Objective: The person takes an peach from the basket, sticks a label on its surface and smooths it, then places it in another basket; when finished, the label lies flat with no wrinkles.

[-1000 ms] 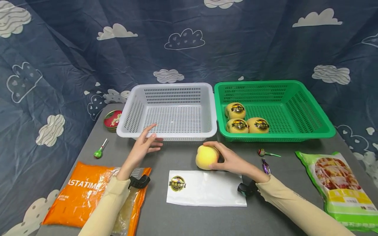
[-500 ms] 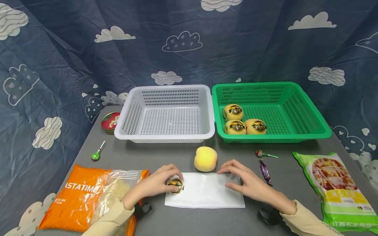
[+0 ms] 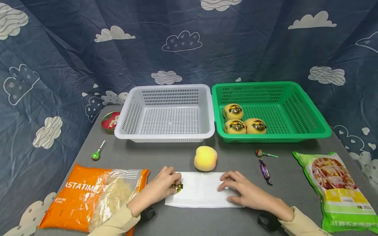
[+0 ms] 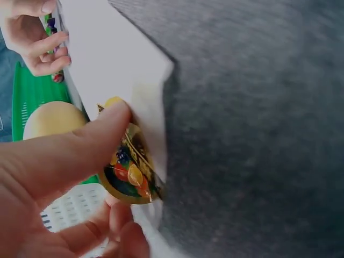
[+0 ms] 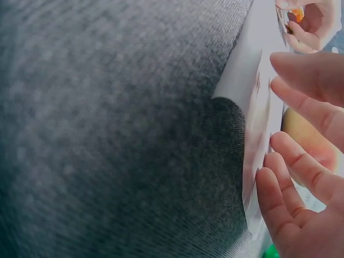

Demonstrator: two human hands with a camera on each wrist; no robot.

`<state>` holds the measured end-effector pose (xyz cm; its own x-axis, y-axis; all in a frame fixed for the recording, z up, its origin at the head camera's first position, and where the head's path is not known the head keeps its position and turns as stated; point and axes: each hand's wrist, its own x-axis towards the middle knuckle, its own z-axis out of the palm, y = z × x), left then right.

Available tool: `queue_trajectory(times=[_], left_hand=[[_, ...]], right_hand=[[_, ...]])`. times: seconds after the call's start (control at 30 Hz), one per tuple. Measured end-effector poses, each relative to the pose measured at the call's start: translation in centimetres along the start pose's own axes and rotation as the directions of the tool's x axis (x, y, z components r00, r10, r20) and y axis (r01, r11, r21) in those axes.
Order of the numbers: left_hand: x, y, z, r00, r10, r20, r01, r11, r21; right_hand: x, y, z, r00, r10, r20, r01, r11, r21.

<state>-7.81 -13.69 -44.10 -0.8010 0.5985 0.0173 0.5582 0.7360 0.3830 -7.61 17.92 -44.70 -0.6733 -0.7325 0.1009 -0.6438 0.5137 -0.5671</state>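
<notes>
A white backing sheet (image 3: 203, 190) lies on the table, with a round black-and-gold fruit sticker (image 4: 131, 166) at its left end. My left hand (image 3: 162, 184) pinches the sticker, thumb on its face and curled fingers at its edge; in the head view the hand hides part of it. My right hand (image 3: 246, 192) rests its spread, slightly bent fingertips on the right part of the sheet, whose near edge lifts a little in the right wrist view. Just beyond the sheet sits a yellow peach (image 3: 205, 158) with no sticker showing.
At the back stand a white basket (image 3: 165, 136) and a green basket (image 3: 280, 135) holding several stickered peaches (image 3: 237, 127). An orange pasta bag (image 3: 79, 193), a green lollipop (image 3: 95, 155) and a round tin (image 3: 110, 122) lie left. A purple-wrapped candy (image 3: 265, 172), another lollipop (image 3: 259, 153) and a green food bag (image 3: 339, 190) lie right.
My right hand has let go of the peach and moved down to the sheet's right side. My left hand has come from beside the white basket to the sticker and now pinches it.
</notes>
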Motion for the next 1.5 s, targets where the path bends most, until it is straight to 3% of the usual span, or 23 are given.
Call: queue_trajectory(times=[0.1, 0.2, 0.33, 0.4, 0.47, 0.6, 0.7, 0.83, 0.9, 0.97, 1.03, 1.13, 1.33, 1.43, 1.5], left_hand=[[0.2, -0.1, -0.1, 0.999, 0.023, -0.036, -0.024, 1.0, -0.016], [1.0, 0.1, -0.6, 0.993, 0.065, -0.103, -0.082, 0.983, -0.166], [3.2, 1.1, -1.7, 0.969, 0.076, -0.234, -0.167, 0.901, -0.4], [4.7, 1.7, -2.1, 0.953, 0.072, -0.293, -0.203, 0.87, -0.448], [6.1, 2.3, -2.2, 0.939, 0.081, -0.333, -0.236, 0.856, -0.459], [8.6, 2.9, -1.9, 0.919, 0.133, -0.372, -0.284, 0.876, -0.39], [9.6, 2.8, -1.4, 0.912, 0.164, -0.377, -0.298, 0.894, -0.333], [9.7, 2.3, -1.0, 0.924, 0.147, -0.352, -0.268, 0.907, -0.325], [9.5, 2.1, -0.8, 0.937, 0.119, -0.329, -0.237, 0.908, -0.347], [9.3, 1.9, -0.6, 0.95, 0.08, -0.303, -0.2, 0.9, -0.388], [9.2, 1.7, -0.4, 0.96, 0.042, -0.275, -0.165, 0.882, -0.442], [9.1, 1.5, -0.1, 0.975, -0.005, -0.222, -0.123, 0.821, -0.557], [9.0, 1.1, -0.1, 0.989, -0.016, -0.148, -0.098, 0.677, -0.73], [8.7, 1.7, -0.9, 0.988, -0.043, -0.15, -0.089, 0.636, -0.767], [8.6, 2.2, -1.4, 0.986, -0.065, -0.156, -0.081, 0.626, -0.776]], right_hand=[[0.0, 0.0, -0.1, 1.0, 0.013, 0.015, -0.013, 1.0, 0.012], [0.1, 0.0, -0.1, 1.0, 0.008, 0.013, -0.008, 1.0, 0.01], [0.2, 0.1, -0.1, 1.0, 0.02, 0.018, -0.02, 1.0, 0.005], [0.3, 0.2, -0.2, 0.999, 0.032, 0.026, -0.032, 0.999, 0.012], [0.3, 0.2, -0.2, 0.999, 0.039, 0.033, -0.04, 0.999, 0.021], [0.4, 0.2, -0.2, 0.999, 0.023, 0.025, -0.024, 0.999, 0.026], [0.4, 0.1, -0.1, 1.0, 0.001, 0.012, -0.001, 1.0, 0.019], [1.0, -0.3, -0.6, 1.0, -0.006, -0.024, 0.008, 0.997, 0.08], [1.6, -0.6, -1.0, 0.994, 0.037, -0.099, -0.022, 0.988, 0.152], [2.6, -1.0, -1.4, 0.973, 0.12, -0.198, -0.073, 0.97, 0.231], [3.8, -1.2, -1.6, 0.937, 0.203, -0.284, -0.115, 0.948, 0.298], [5.5, -1.0, -1.5, 0.9, 0.293, -0.323, -0.172, 0.92, 0.353], [7.3, -0.2, -1.0, 0.906, 0.312, -0.286, -0.168, 0.885, 0.435], [7.6, 0.0, -0.8, 0.911, 0.318, -0.262, -0.168, 0.867, 0.469], [7.7, 0.0, -0.7, 0.91, 0.324, -0.257, -0.173, 0.863, 0.474]])
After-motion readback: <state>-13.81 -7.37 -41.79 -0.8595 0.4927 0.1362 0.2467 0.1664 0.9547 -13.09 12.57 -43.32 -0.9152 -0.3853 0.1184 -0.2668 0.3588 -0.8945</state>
